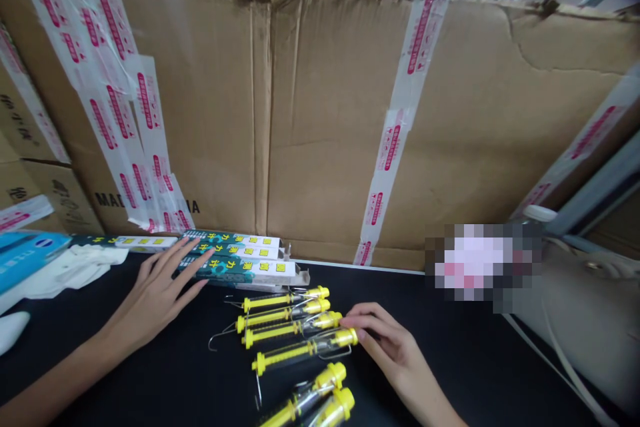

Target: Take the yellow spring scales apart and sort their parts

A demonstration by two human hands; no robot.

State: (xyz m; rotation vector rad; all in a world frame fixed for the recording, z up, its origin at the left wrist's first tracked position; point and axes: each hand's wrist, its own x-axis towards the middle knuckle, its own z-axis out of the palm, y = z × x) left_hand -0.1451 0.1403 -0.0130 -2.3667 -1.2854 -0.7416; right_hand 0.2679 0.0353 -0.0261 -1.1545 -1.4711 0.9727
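Note:
My left hand [163,287] lies over the left end of the small green, white and yellow boxes [250,267], fingers stretched out and apart. Those boxes are stacked against the cardboard, and some end flaps stand open on their right. In front of them, several yellow spring scales with clear tubes and wire hooks lie side by side. At the right end of one spring scale [305,350], my right hand [387,337] has its thumb and fingertips closed about the yellow cap. Closer to me are more spring scales [320,390], cut off by the bottom edge.
A tall taped cardboard wall [325,127] closes off the back of the black table [425,320]. To the left lie a blue packet [35,257] and crumpled white material [75,273]. A beige bag [575,307] with thin straps stands at right, beside a pixelated patch.

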